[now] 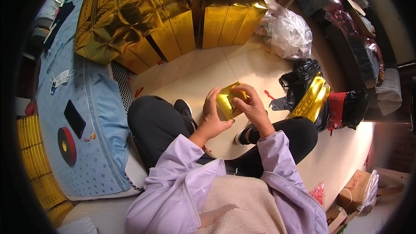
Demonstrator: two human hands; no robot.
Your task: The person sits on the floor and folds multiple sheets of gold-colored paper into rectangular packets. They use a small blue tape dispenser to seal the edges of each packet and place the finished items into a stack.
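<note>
Between my two hands is a small gold foil paper box (225, 103), held above the floor in front of my knees. My left hand (211, 117) grips its left and lower side, the thumb reaching along the bottom. On the right, my right hand (252, 104) has its thumb and fingers on the folded gold flaps at the upper end. The box's underside and part of its right side are hidden by the fingers. A stack of flat gold foil paper (308, 100) leans on a black plastic bag (305, 68) near my right knee.
Large gold boxes (120, 22) stand at the upper left, more gold boxes (227, 22) at the top middle. A clear plastic bag (289, 32) lies beside them. On the blue-covered bed (104, 104) are a phone (74, 118), a tape roll (67, 146) and a face mask (61, 78).
</note>
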